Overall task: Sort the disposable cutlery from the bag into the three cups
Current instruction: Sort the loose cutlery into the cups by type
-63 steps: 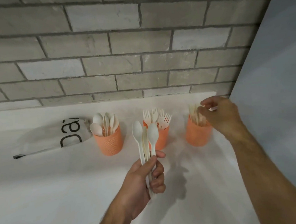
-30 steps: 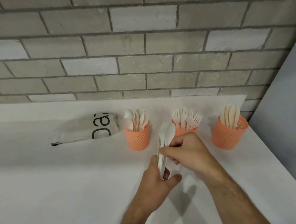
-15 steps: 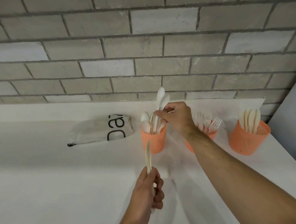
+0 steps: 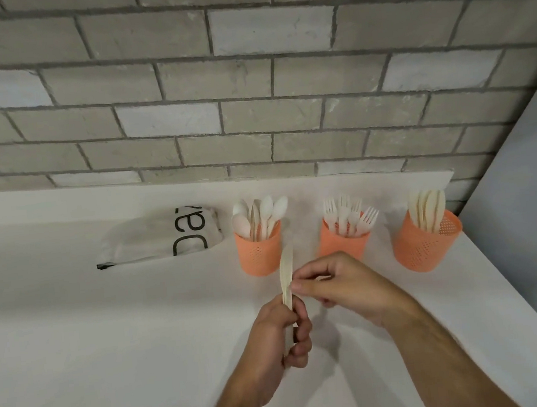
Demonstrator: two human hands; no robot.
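Three orange mesh cups stand in a row near the wall: the left cup (image 4: 259, 253) holds spoons, the middle cup (image 4: 336, 242) holds forks, the right cup (image 4: 424, 247) holds knives. My left hand (image 4: 279, 330) grips a cream plastic knife (image 4: 287, 273) by its handle, blade pointing up. My right hand (image 4: 340, 281) pinches the knife's middle with thumb and fingertips. The flat white bag (image 4: 162, 236) with black letters lies left of the cups.
A white counter (image 4: 110, 349) runs under everything; its right edge (image 4: 515, 294) slants down past the knife cup. A grey brick wall (image 4: 249, 90) stands right behind the cups. A pale grey wall (image 4: 527, 178) closes off the right side.
My right hand left two spoons in the left cup and came back down to pinch the knife in my left hand. One second ago both hands held the spoons together.
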